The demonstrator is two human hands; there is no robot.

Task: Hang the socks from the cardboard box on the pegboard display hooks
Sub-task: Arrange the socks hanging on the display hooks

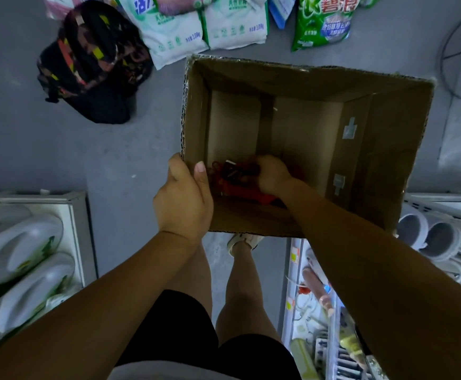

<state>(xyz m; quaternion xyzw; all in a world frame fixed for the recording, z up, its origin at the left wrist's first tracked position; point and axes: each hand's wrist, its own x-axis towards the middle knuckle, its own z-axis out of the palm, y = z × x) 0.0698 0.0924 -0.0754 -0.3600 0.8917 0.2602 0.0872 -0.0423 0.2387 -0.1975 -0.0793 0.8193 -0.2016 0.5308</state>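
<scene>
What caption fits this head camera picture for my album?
The left hand grips the cardboard box while the right hand grasps red socks inside.

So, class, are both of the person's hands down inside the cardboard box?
No, only the right hand holds the socks inside the box; the left hand grips its rim.

grey floor [59, 149] | white shelving [78, 220] | dim light

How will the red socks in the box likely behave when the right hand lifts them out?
Probably floppy: the red socks lie crumpled under the right hand. Likely light, being soft fabric. The dark label on them looks like card, so it may stay stiff.
</scene>
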